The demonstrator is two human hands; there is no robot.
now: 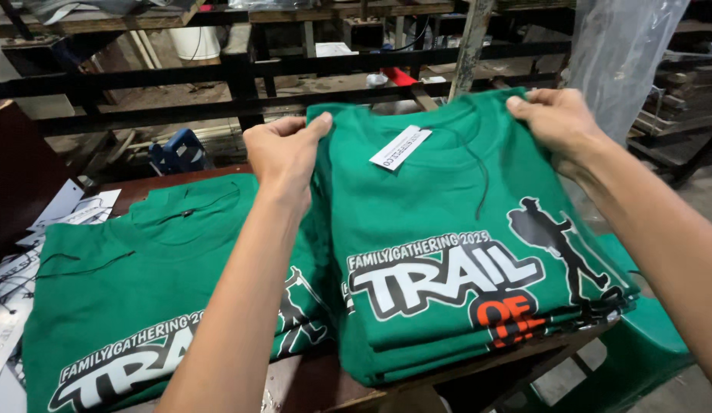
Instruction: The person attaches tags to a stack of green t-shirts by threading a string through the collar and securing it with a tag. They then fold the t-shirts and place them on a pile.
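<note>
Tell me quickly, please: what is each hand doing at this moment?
Left hand: fingers closed, pinching the left shoulder of the top green shirt.
Right hand: fingers closed, pinching the right shoulder of the same shirt.

My 2 arms were bare from wrist to elbow, with no sleeve cuffs in sight. My left hand [282, 155] and my right hand [559, 118] wore no gloves, rings, watch or bracelet. My fingernails were short and unpainted.
</note>
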